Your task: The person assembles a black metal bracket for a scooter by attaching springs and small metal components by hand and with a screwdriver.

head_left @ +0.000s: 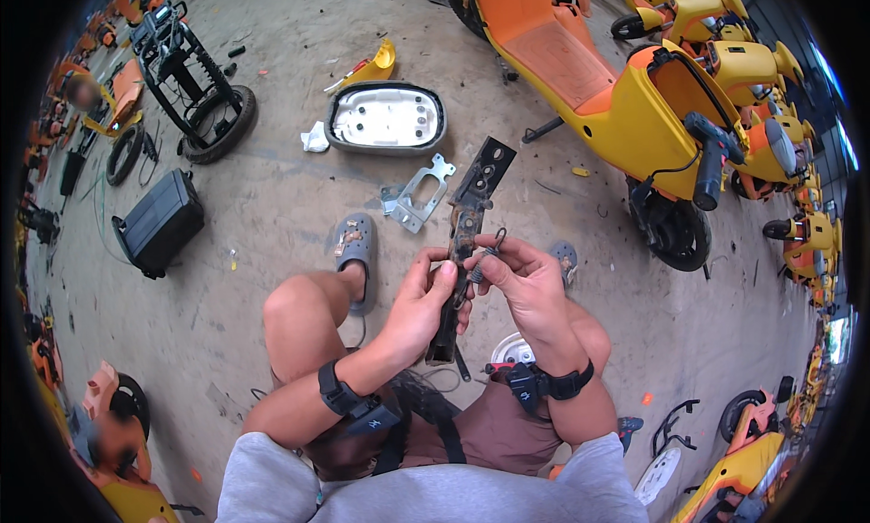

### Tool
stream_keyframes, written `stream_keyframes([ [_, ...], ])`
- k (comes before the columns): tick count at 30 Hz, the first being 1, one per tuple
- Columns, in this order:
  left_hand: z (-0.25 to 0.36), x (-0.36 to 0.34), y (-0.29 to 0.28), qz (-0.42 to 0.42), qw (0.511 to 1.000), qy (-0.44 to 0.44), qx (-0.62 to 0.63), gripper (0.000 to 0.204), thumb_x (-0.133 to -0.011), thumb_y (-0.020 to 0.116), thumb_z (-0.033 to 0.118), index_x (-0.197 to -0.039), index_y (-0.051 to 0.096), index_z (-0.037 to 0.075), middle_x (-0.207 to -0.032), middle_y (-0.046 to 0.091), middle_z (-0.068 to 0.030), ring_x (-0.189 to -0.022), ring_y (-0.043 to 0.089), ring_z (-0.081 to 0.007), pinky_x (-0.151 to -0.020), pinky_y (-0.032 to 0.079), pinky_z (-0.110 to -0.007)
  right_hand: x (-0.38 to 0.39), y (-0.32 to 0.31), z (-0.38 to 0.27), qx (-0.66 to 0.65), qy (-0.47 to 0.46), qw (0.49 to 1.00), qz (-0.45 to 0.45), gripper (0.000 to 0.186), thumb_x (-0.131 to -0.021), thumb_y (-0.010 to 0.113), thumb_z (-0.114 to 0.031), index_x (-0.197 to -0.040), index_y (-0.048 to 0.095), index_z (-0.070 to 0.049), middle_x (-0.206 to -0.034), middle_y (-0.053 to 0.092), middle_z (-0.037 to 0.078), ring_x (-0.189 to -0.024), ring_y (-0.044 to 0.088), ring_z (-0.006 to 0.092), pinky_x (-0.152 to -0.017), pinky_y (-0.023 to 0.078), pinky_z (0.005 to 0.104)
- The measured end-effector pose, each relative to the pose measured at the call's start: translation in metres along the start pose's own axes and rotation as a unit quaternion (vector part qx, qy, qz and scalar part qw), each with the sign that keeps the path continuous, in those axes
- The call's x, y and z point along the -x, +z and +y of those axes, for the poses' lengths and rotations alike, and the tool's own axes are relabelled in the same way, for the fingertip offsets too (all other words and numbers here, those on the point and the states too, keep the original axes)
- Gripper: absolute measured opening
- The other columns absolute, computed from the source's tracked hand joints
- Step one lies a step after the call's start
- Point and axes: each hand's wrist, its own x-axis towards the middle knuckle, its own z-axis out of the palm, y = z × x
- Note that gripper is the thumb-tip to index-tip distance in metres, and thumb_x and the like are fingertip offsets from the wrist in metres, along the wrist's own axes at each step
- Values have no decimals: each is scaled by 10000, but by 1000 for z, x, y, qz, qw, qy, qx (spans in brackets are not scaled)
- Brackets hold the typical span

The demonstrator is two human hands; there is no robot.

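Note:
My left hand is wrapped round a long dark metal bracket with holes along it, rusty in the middle. The bracket is held tilted, its far end leaning right. Between the fingers of my right hand is a small coil spring, pinched close beside the bracket; a hook shows at its upper end. Whether the spring touches the bracket I cannot tell. Just beyond my hands a silver metal plate with a large cut-out lies on the floor.
An upturned scooter seat and a yellow panel lie ahead. A yellow-and-orange scooter stands at the right, a cordless drill on its front. At the left are a black box and a black frame with a wheel.

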Motion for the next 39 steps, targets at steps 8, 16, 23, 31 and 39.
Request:
stream_keyframes([
  [8, 4, 2, 2, 5, 999, -30, 42, 229, -1051, 369, 296, -1177, 390, 105, -866, 543, -99, -633, 556, -176, -521, 469, -300, 3, 1, 14, 16, -32, 999, 19, 281, -863, 723, -72, -1106, 633, 35, -923, 694, 76, -729, 626, 104, -654, 520, 239],
  [16, 10, 7, 1, -12, 995, -66, 77, 218, -1044, 390, 296, -1162, 388, 113, -872, 536, -105, -613, 519, -165, -502, 422, -280, -2, 4, 13, 22, -37, 997, 68, 391, -862, 728, -83, -1211, 606, 42, -938, 689, 71, -749, 619, 85, -657, 526, 232],
  [23, 13, 10, 6, -17, 1000, -9, -25, 296, -962, 578, 172, -1179, 397, 84, -858, 537, -70, -606, 515, -130, -477, 416, -267, -2, 8, 15, 15, -79, 992, 92, 582, -848, 733, -47, -1357, 464, 34, -898, 646, 72, -777, 628, 102, -681, 550, 249],
  [31, 16, 13, 3, -6, 998, -40, -40, 280, -966, 576, 169, -1163, 396, 88, -802, 533, -63, -525, 486, -125, -439, 390, -267, -1, 8, 17, 62, -78, 991, 85, 637, -831, 755, -57, -1386, 449, 3, -864, 626, 45, -793, 619, 80, -707, 519, 221],
  [39, 29, 22, -11, -46, 983, -162, 77, 260, -966, 554, 142, -1136, 370, 74, -787, 539, -98, -501, 461, -135, -421, 357, -270, -6, -15, 13, 91, -176, 958, 205, 507, -948, 619, -150, -1401, 444, -1, -856, 532, -1, -727, 530, 86, -632, 488, 210],
])
